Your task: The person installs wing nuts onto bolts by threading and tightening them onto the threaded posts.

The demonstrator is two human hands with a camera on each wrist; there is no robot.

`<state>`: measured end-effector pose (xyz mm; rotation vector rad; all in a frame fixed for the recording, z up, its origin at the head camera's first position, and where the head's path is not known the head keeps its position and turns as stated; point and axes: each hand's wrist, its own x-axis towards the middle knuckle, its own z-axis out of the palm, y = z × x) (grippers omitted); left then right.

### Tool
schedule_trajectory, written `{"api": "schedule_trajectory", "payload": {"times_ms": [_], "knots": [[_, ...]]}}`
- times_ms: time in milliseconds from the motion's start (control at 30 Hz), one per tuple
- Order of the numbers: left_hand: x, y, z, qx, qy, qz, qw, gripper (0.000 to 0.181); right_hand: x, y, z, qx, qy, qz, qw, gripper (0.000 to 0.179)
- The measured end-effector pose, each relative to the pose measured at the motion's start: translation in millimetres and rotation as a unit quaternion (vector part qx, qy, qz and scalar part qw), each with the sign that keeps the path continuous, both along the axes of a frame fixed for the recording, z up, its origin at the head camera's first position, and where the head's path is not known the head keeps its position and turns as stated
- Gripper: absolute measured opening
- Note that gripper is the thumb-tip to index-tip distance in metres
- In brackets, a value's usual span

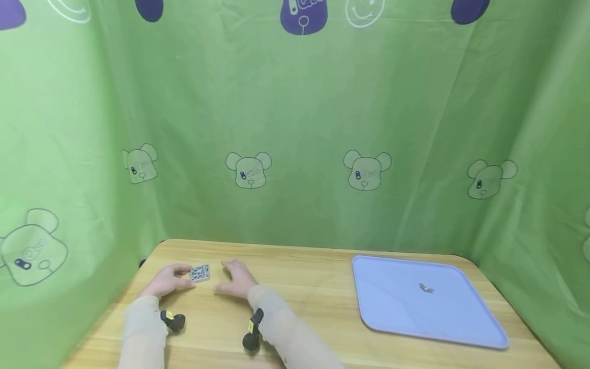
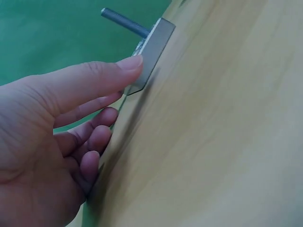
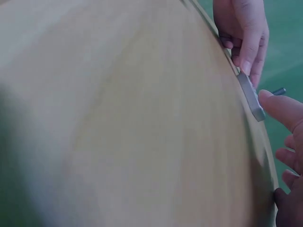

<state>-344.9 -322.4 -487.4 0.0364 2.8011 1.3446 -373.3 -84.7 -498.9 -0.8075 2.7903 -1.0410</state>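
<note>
A small grey metal block (image 1: 200,273), with a pattern of openings on its top face, is at the left of the table. In the left wrist view a metal pin (image 2: 124,22) sticks up from the block (image 2: 156,49). My left hand (image 1: 168,281) pinches the block's left end between thumb (image 2: 130,64) and fingers; the other fingers curl below. On the block's other side is my right hand (image 1: 238,281), thumb and fingers spread apart with nothing between them. In the right wrist view the right thumb (image 3: 266,96) is close to the pin.
A light blue tray (image 1: 378,323) lies on the right of the wooden table (image 1: 304,277), with small metal pieces (image 1: 426,288) on it. A green curtain (image 1: 304,215) with bear prints surrounds the back and sides. Black wrist cameras (image 1: 175,322) hang at both sleeves.
</note>
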Motion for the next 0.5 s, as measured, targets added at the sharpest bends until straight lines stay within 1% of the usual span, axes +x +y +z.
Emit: {"api": "schedule_trajectory", "payload": {"times_ms": [67, 167, 333, 500], "knots": [[-1.7, 2.4, -1.6, 0.003, 0.001, 0.005, 1.0000, 0.071, -0.1, -3, -2.2, 0.002, -0.001, -0.008, 1.0000, 0.082], [-3.0, 5.8, -2.8, 0.001, 0.008, 0.004, 1.0000, 0.068, 0.4, -6, -3.1, 0.005, -0.003, -0.017, 0.9998, 0.081], [-2.2, 10.3, 0.1, -0.008, 0.021, 0.003, 0.9997, 0.065, 1.9, -8, -0.3, 0.001, 0.005, -0.016, 0.9999, 0.080], [1.2, 15.8, 4.9, -0.021, 0.018, -0.018, 0.9995, 0.060, 3.1, -8, 1.1, -0.003, 0.011, -0.010, 0.9999, 0.078]]}}
